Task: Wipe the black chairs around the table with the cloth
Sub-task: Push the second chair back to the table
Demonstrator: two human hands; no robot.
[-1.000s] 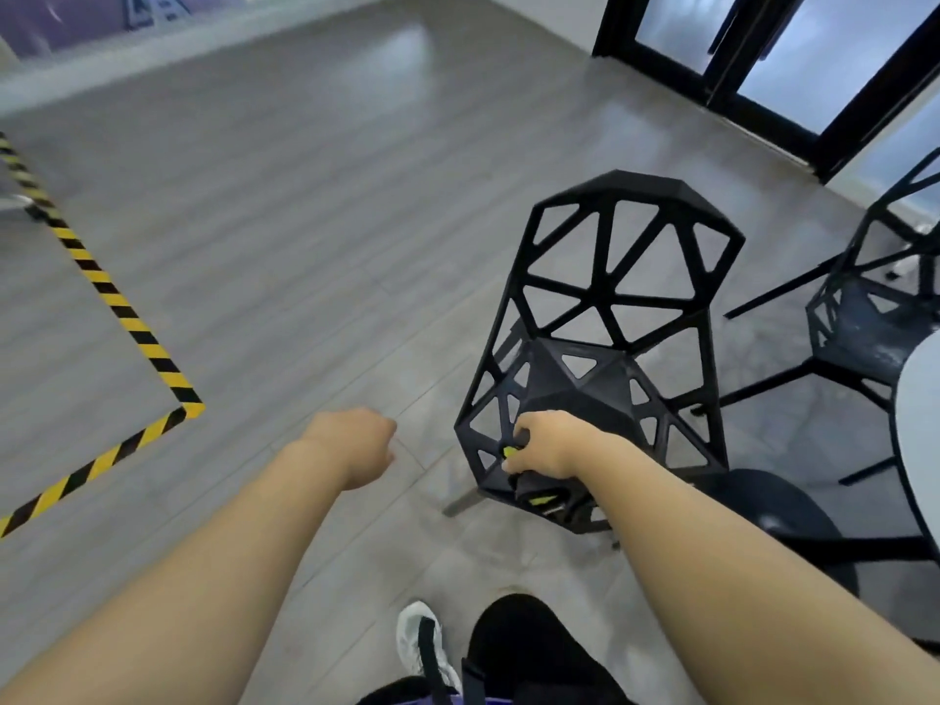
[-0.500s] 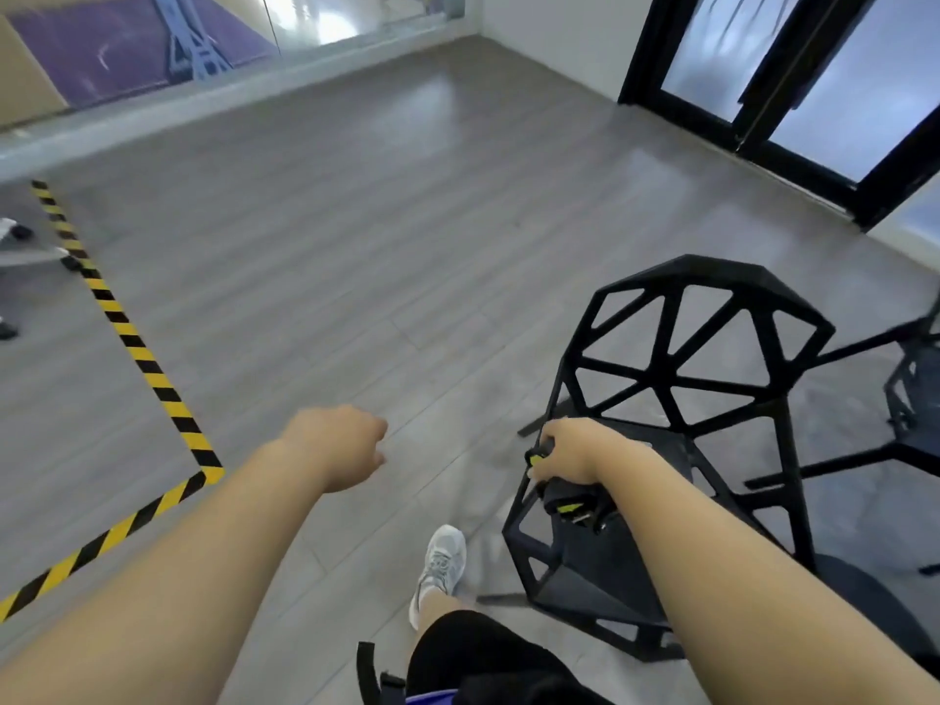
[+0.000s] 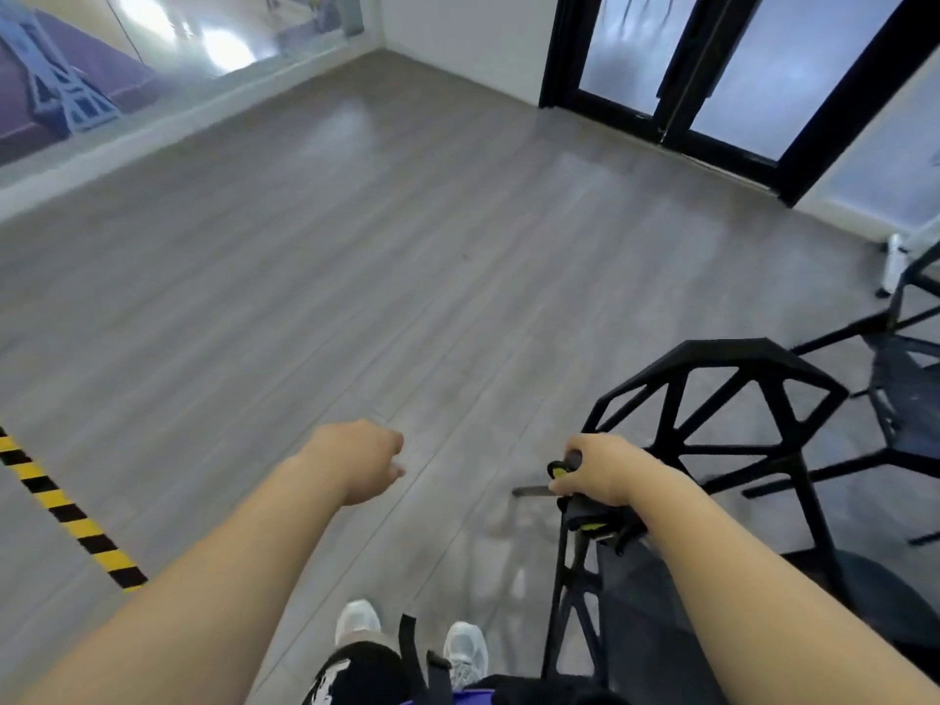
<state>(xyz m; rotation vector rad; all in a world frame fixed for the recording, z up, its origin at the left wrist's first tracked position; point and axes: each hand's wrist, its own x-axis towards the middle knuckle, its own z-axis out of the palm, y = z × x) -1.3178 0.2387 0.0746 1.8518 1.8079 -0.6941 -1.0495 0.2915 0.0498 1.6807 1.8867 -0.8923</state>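
Note:
A black chair (image 3: 712, 358) with an open triangular lattice stands at the lower right, its backrest away from me. My right hand (image 3: 605, 468) grips a dark cloth (image 3: 585, 516) with yellow-green marks and presses it on the near left edge of the chair's seat. Most of the cloth is hidden under the hand. My left hand (image 3: 356, 457) hovers over the floor to the left of the chair, fingers loosely curled, holding nothing. A second black chair (image 3: 900, 368) is partly visible at the right edge.
Grey plank floor stretches ahead and to the left. Yellow-black hazard tape (image 3: 76, 526) runs along the floor at the left. Black-framed glass doors (image 3: 676, 68) stand at the back right. A round black table base (image 3: 885, 587) lies behind the chair. My white shoes (image 3: 358, 620) are below.
The view has lifted and the chair now sits lower and further right in it. My right hand stays gripping the cloth on the seat's edge. My feet have stepped.

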